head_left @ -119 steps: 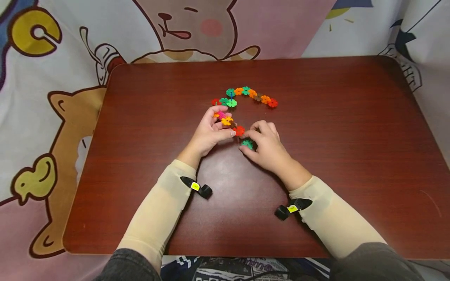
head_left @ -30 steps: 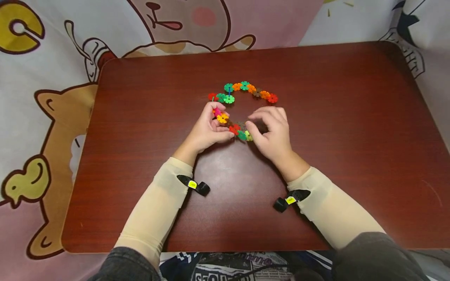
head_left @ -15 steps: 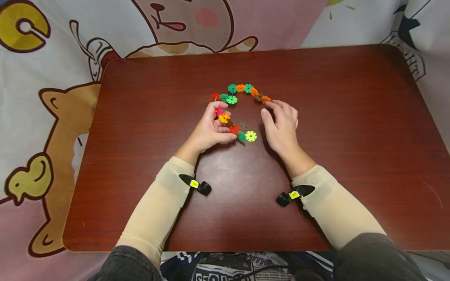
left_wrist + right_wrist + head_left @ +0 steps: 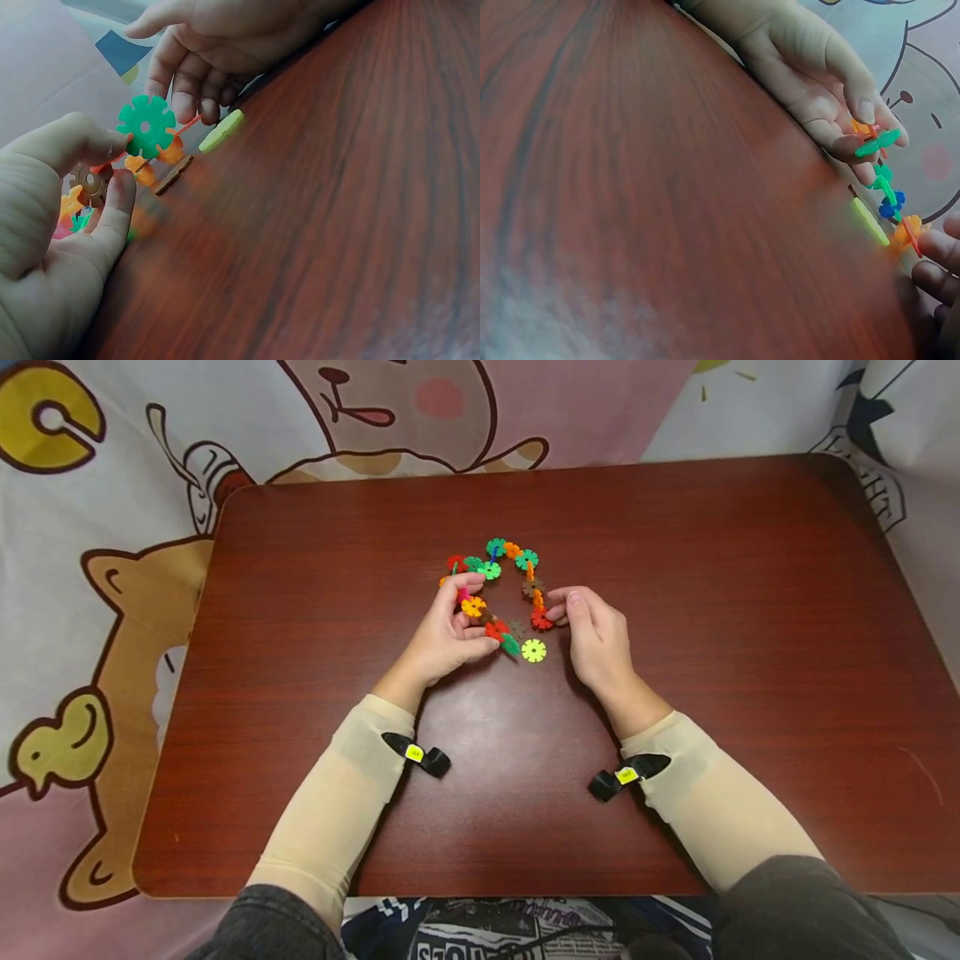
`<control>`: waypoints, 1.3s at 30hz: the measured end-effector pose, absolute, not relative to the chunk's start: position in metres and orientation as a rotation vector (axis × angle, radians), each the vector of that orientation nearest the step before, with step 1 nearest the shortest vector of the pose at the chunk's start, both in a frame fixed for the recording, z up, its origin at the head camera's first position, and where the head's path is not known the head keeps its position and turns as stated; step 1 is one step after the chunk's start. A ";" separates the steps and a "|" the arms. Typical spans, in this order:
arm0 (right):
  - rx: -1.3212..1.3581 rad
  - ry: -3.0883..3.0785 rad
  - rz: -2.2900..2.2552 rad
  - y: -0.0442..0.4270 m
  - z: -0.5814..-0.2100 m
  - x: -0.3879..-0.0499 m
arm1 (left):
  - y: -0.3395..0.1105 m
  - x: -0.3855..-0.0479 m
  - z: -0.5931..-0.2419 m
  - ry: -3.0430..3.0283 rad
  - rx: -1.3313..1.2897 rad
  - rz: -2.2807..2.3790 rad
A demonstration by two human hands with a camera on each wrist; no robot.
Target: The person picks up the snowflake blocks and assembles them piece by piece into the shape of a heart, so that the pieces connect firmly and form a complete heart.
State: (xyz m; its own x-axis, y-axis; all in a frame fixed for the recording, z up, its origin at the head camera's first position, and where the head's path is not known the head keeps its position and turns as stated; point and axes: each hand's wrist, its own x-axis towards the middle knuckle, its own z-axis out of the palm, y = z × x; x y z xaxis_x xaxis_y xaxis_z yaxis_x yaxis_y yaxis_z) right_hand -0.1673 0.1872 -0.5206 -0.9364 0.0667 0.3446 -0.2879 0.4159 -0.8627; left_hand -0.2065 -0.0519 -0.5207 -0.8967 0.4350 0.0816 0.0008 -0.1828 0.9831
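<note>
My left hand (image 4: 442, 631) pinches a chain of interlocking flower-shaped plastic discs at a red disc (image 4: 497, 631), thumb and fingertip on it. A green disc (image 4: 146, 127) joins that red one and sticks out beyond the thumb. The chain curves round the back through green and orange discs (image 4: 512, 550) to a red end disc (image 4: 542, 619). My right hand (image 4: 600, 639) touches that end disc with its fingertips; its thumb stands apart from it. A loose yellow-green disc (image 4: 533, 651) lies between the hands, with a brown disc (image 4: 174, 176) beside it.
The dark red-brown table (image 4: 712, 652) carries the whole chain near its middle. Patterned cloth (image 4: 585, 410) hangs behind and to the sides. A camera strap (image 4: 626, 775) sits on each wrist.
The right hand let go of the yellow-green disc and reached to the chain's far end. Its red end disc has swung toward me and leftward, narrowing the loop. The left hand kept its pinch.
</note>
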 end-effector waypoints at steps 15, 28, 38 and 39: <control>0.284 -2.451 1.379 0.186 -0.524 -0.168 | -0.050 -0.205 -0.520 1.861 0.469 2.139; 0.412 -2.630 1.104 0.187 -0.524 -0.169 | -0.047 -0.203 -0.515 2.272 0.396 1.837; 0.439 -2.603 1.169 0.186 -0.524 -0.169 | -0.054 -0.208 -0.505 2.617 0.486 1.403; 0.429 -2.599 1.186 0.186 -0.524 -0.169 | -0.054 -0.208 -0.506 2.602 0.484 1.416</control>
